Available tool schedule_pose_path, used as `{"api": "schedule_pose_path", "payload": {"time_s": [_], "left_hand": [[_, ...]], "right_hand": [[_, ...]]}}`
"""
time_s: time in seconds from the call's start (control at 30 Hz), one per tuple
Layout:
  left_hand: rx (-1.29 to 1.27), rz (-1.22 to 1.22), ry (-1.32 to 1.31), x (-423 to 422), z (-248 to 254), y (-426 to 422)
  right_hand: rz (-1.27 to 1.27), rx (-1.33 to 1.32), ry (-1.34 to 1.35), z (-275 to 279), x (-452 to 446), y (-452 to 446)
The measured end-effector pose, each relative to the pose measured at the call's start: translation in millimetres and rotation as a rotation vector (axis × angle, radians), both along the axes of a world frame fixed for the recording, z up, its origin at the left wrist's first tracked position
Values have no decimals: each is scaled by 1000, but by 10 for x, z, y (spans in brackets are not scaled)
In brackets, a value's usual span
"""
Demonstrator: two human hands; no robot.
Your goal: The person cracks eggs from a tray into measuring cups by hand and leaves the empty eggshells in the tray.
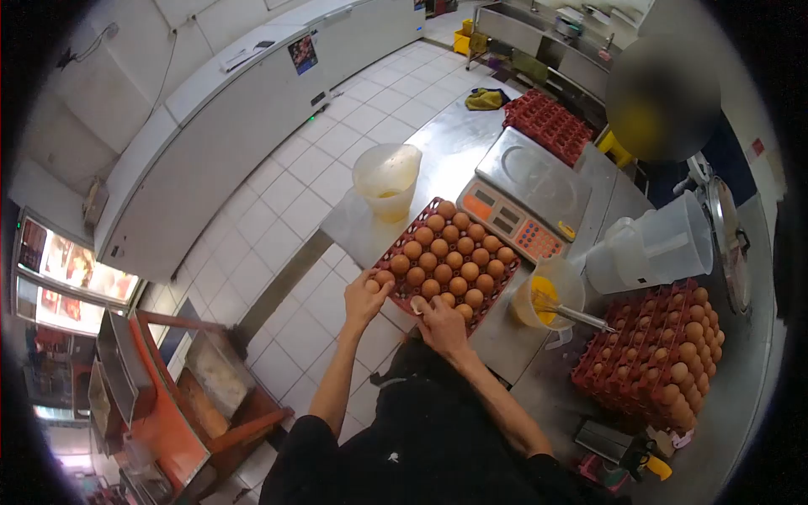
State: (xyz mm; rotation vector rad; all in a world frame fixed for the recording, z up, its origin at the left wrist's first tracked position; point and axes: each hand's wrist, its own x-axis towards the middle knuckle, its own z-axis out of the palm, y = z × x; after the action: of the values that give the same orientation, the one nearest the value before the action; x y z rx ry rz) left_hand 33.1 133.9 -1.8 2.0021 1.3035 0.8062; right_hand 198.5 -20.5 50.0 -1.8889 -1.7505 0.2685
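Observation:
A red egg tray (435, 207) filled with brown eggs (455, 259) sits at the near edge of the steel table. My left hand (364, 300) is at the tray's left corner, its fingers closed around a brown egg (385, 277). At the tray's near edge, my right hand (443, 328) is closed on a pale-and-brown egg (417, 305), partly hidden by the fingers. To the right, a clear jug (522, 305) holds yellow beaten egg and a metal whisk (581, 317). Beyond the tray stands a translucent jug (386, 178) with a little liquid at the bottom.
An orange-fronted scale (513, 220) stands behind the tray. Stacked egg trays (644, 353) full of eggs and a large clear container (656, 244) are on the right. Red empty trays (549, 126) lie farther back, near another person (665, 101). An orange cart (181, 404) stands left.

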Motion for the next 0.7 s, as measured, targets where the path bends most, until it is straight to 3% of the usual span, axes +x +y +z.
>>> {"api": "schedule_pose_path", "payload": {"time_s": [0.03, 0.1, 0.17, 0.23, 0.33, 0.4, 0.43, 0.5, 0.57, 0.6, 0.63, 0.7], "left_hand": [[-10, 8, 6, -32, 103, -76], [-512, 107, -359, -75, 374, -240], [-613, 110, -516, -98, 533, -445], [-717, 110, -675, -45, 632, -663], [-813, 0, -716, 149, 813, -994], [-956, -336, -603, 327, 958, -1121], [-964, -369, -608, 422, 931, -1157], [-1234, -464, -741, 661, 878, -1242], [-1268, -519, -862, 894, 1005, -1223], [-1210, -572, -713, 950, 1139, -1121], [-1138, -616, -568, 1030, 1224, -1059], [-920, -650, -460, 1297, 1311, -1060]], "right_hand": [[8, -10, 6, 66, 9, -42], [-97, 131, 169, 187, 44, -101], [-182, 78, 294, 381, 79, -169], [-232, -71, 657, 485, 147, -262], [-93, -101, 639, 747, 157, -408], [-37, -76, 611, 784, 233, -484], [30, -53, 586, 814, 303, -535], [-9, -4, 507, 811, 513, -666], [-332, -42, 558, 886, 688, -806], [-366, -22, 542, 872, 789, -885], [-573, 93, 861, 812, 906, -955], [-773, 254, 1175, 751, 1132, -1065]]}}
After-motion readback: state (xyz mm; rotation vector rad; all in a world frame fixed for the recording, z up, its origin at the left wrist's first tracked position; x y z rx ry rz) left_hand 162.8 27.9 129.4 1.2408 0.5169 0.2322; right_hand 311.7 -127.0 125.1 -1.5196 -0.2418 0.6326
